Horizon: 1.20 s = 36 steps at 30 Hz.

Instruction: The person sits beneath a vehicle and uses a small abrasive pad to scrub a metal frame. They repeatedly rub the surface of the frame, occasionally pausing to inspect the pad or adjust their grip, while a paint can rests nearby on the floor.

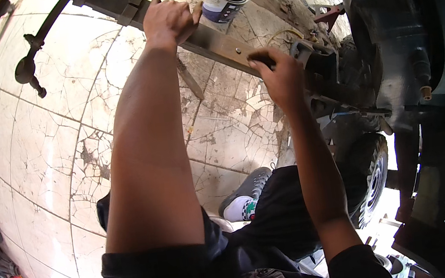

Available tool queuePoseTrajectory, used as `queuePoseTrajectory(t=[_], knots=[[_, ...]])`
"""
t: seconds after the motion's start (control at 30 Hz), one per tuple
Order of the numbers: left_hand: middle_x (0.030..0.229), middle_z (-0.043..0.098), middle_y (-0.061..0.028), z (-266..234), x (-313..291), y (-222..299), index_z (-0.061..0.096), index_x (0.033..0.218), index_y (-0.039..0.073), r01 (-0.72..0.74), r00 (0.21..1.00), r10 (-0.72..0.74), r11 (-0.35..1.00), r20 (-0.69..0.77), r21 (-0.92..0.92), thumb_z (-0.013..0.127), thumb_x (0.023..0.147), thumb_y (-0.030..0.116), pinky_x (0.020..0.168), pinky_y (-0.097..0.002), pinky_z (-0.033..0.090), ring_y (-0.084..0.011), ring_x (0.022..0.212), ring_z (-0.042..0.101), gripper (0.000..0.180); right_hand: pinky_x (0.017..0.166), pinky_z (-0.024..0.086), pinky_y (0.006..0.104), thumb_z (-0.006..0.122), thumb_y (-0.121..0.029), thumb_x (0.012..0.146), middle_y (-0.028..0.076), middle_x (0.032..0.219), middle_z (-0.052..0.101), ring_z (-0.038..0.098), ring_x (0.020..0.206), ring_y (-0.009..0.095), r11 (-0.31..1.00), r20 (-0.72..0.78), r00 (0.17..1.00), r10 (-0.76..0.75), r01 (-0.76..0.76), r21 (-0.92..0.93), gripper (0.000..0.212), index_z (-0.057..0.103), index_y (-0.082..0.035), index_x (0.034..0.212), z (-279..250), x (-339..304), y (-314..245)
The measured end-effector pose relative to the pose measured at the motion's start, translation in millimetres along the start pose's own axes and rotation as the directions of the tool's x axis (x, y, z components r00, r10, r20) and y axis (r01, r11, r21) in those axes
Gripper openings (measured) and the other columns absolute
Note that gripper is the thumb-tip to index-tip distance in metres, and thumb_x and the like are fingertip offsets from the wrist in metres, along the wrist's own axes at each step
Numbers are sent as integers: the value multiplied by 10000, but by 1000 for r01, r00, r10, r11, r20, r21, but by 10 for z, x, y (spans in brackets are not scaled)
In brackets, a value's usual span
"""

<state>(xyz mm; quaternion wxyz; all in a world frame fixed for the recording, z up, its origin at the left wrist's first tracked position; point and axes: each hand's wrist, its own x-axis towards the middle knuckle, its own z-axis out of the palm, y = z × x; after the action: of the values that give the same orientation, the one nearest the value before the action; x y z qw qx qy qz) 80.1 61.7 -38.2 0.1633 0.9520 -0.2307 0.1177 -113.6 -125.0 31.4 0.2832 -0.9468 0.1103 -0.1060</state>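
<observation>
A long dark flat metal bar [214, 44], which looks like a leaf spring with a clamp band [132, 8] round it, runs from the upper left toward the vehicle's underside. My left hand [171, 21] is closed over its upper part, with most of the fingertips hidden behind the bar. A small round bolt head [238, 51] shows on the lighter stretch of its face. Just below that, my right hand [280, 73] is at the bar's near edge, thumb and fingers pinched together. Whatever lies between them is too dark to make out.
An open, paint-stained can [222, 4] stands on the cracked tile floor [82, 125] beyond the bar. A red stand [331, 16] is by the wall. The dark vehicle underside and a tyre [375, 176] fill the right. A curved metal part [26, 70] hangs at upper left.
</observation>
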Motion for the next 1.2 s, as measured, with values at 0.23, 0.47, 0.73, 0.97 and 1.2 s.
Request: queuePoseTrajectory(t=[0.23, 0.47, 0.73, 0.97, 1.2], knots=[[812, 756, -160, 16, -16, 16, 792, 782, 130, 59, 998, -60, 998, -26, -18, 464, 1036, 509, 901, -393, 530, -311, 896, 742, 561, 861, 603, 317, 749, -4, 855, 115, 985, 800, 785, 922, 224, 990, 202, 970, -135, 140, -12, 177, 796, -49, 1019, 431, 542, 82], [859, 772, -123, 56, 38, -34, 778, 828, 149, 34, 996, -36, 999, 80, 25, 458, 1014, 374, 941, -383, 479, -262, 894, 741, 433, 828, 600, 358, 728, 7, 845, 142, 926, 789, 780, 887, 275, 979, 44, 985, -169, 173, -106, 159, 797, -44, 979, 655, 762, 81], [866, 772, -104, 106, 26, -86, 784, 827, 202, 52, 998, -53, 998, 34, 25, 465, 982, 331, 924, -368, 448, -230, 906, 741, 377, 831, 600, 366, 733, -4, 844, 135, 913, 790, 778, 878, 278, 984, 162, 971, -174, 178, -12, 133, 800, -52, 949, 619, 548, 129], [800, 751, -151, 64, 40, -27, 765, 736, 120, 51, 999, -51, 998, 2, -37, 446, 1019, 369, 945, -389, 469, -287, 852, 733, 494, 841, 593, 375, 753, -57, 853, 150, 941, 787, 772, 887, 299, 968, 140, 974, -178, 199, -156, 150, 806, -60, 993, 610, 794, -27], [832, 762, -139, -53, -7, -2, 784, 800, 140, 52, 996, -49, 998, 68, -39, 429, 1045, 425, 961, -382, 455, -274, 878, 739, 517, 832, 596, 369, 762, -78, 861, 150, 950, 788, 775, 859, 298, 973, 134, 977, -165, 184, -139, 144, 810, -54, 994, 622, 688, -5]])
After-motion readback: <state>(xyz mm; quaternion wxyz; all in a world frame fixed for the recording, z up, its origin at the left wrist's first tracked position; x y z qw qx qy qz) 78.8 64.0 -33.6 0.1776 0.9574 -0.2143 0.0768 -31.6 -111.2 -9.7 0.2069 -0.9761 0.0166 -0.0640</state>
